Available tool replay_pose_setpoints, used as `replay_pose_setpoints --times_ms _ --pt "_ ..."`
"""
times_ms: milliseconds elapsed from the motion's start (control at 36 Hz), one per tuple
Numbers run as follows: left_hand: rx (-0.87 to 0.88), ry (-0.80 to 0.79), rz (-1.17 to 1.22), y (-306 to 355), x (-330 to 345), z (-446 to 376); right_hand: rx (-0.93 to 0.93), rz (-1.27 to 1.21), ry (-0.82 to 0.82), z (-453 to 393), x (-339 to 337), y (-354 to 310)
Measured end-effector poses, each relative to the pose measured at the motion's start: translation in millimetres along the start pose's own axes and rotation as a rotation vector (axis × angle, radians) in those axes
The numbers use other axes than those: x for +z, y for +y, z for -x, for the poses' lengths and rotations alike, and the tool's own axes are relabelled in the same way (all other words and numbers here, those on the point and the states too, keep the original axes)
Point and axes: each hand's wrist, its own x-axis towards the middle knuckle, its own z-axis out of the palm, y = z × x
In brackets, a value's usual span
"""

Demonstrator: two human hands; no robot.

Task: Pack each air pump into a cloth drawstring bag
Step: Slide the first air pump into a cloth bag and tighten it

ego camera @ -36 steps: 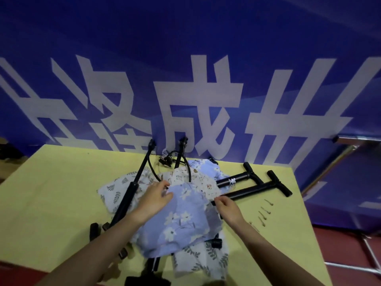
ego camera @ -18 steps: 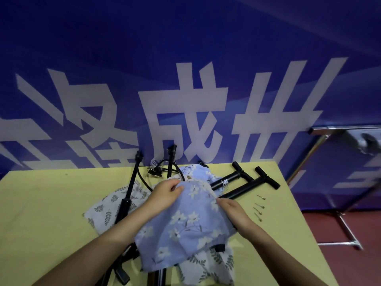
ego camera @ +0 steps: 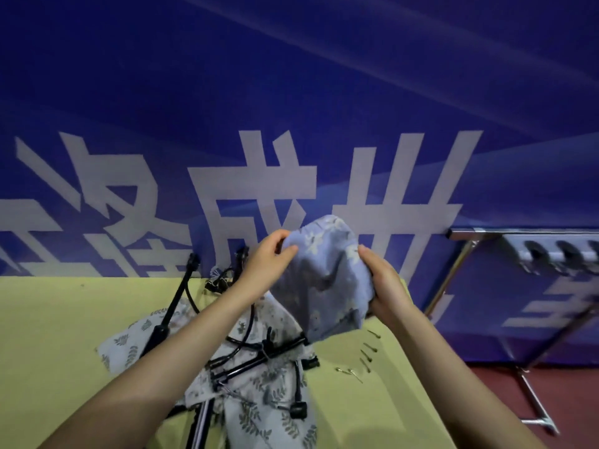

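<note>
Head view: both hands hold the blue floral drawstring bag (ego camera: 327, 280) up above the counter (ego camera: 58, 319). Left hand (ego camera: 270, 260) pinches its upper edge, right hand (ego camera: 384, 283) grips its right side. The air pumps (ego camera: 259, 354) lie below and slightly left of the hands, on the leaf-print bags (ego camera: 256, 400); left hand looks nearer. Long axes differ: one runs diagonally toward the far edge, others roughly crosswise. Pump count unclear in the tangle, at least three. Several small inflation needles (ego camera: 368, 350) lie right of the pile.

Yellow table (ego camera: 64, 335): leaf-print bags (ego camera: 259, 400), black pumps (ego camera: 252, 358), small needles (ego camera: 368, 350).
</note>
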Motion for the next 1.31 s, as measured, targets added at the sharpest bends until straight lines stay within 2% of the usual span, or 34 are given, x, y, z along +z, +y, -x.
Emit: replay_pose_setpoints --times_ms 111,250,417,500,639,750,889,1056,1306 --pt "-0.065 0.002 -0.01 -4.9 25.8 12.7 0.012 0.014 -0.024 1.0 -17.8 -4.8" --pt "-0.171 0.081 0.021 -13.6 45.8 33.5 0.025 0.035 -0.097 2.5 -37.7 -5.5" --pt "-0.15 0.198 0.055 -7.7 43.9 46.1 0.098 -0.066 -0.266 6.7 -44.4 -8.3" --pt "-0.162 0.261 0.009 -6.3 42.2 48.3 0.119 -0.086 -0.319 8.8 -41.8 -5.2" --pt "-0.263 0.373 -0.121 -6.8 50.6 59.5 0.091 0.036 -0.328 20.4 -36.6 11.1" --pt "-0.286 0.304 0.037 1.8 69.9 83.9 0.115 0.061 -0.324 33.8 -35.3 28.9" --pt "-0.268 0.213 0.232 14.2 95.3 107.7 0.147 -0.051 -0.319 43.2 -33.1 45.9" --pt "-0.293 0.201 0.323 14.3 101.4 119.1 0.181 -0.218 -0.374 52.8 -30.5 58.5" --pt "-0.232 0.193 0.378 5.6 106.8 126.3 0.35 -0.427 -0.405 53.2 -19.6 71.5"
